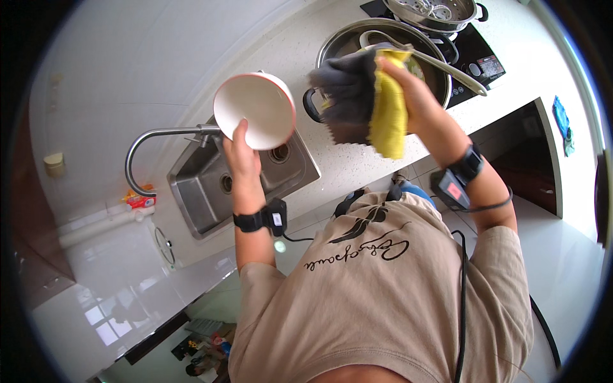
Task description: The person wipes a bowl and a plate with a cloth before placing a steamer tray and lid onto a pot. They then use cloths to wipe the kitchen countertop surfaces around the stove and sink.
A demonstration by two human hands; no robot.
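My left hand (243,155) grips a white bowl with a pinkish-red rim (258,107) by its near edge, thumb inside and fingers beneath. The bowl is tilted so that its bare inside faces me, above the double stainless-steel sink (201,201). In my right hand (414,95) is a grey and yellow cloth (390,110), bunched at the top and hanging down, somewhat blurred. It is held apart from the bowl, in front of a large steel pan (330,50) and hides part of it. A long-handled utensil (455,74) lies across the pan.
A curved faucet (143,136) rises at the sink's left end. Behind the pan, a steel steamer pot (450,24) stands by the black cooktop (486,48). A glass lid (164,245) and a red and orange bottle (141,201) are left of the sink. Blue gloves or cloths (561,117) hang far right.
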